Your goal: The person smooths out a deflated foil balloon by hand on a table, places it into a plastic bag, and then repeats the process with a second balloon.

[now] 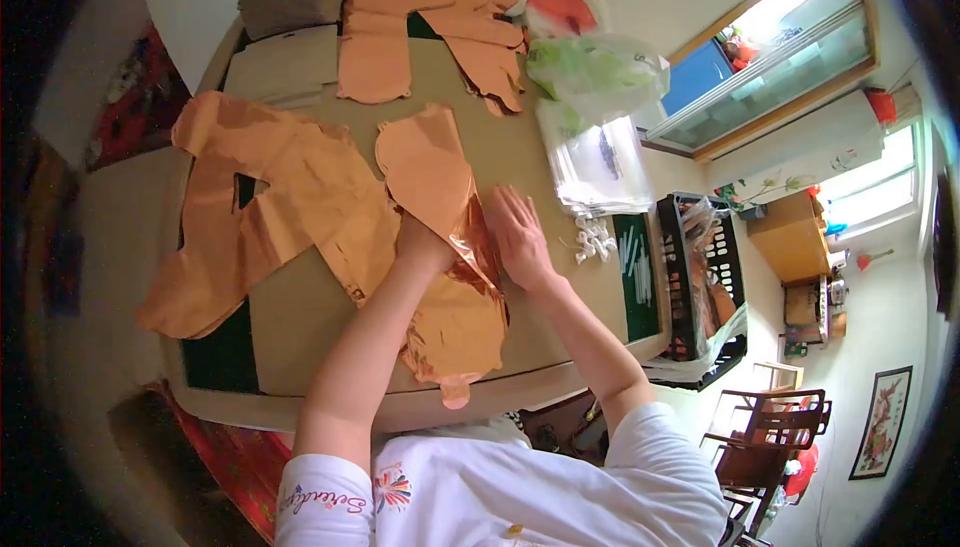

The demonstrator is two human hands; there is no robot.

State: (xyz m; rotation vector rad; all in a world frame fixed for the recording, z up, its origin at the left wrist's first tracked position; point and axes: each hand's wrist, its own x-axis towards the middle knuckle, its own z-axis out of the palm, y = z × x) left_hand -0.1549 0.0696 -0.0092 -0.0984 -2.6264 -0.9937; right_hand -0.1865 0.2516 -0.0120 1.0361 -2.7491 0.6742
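Observation:
A flat rose-gold foil balloon (432,169) lies in front of me, its upper part folded over. My left hand (424,245) reaches under that fold, and the foil hides its fingers. Beside the balloon's right edge, my right hand (518,240) rests on the tabletop with fingers stretched out flat and nothing in them. To the left spreads a larger stack of uninflated rose-gold foil balloons (290,182), close to my left forearm. Another such pile (375,52) lies at the far side of the table.
Grey-brown packets (285,62) are stacked at the far left. Clear plastic bags (600,162), a green-white bag (600,67), white ribbon coils (595,239) and thin white straws (635,262) sit on the right. A black crate (681,297) stands past the table's right edge (655,345).

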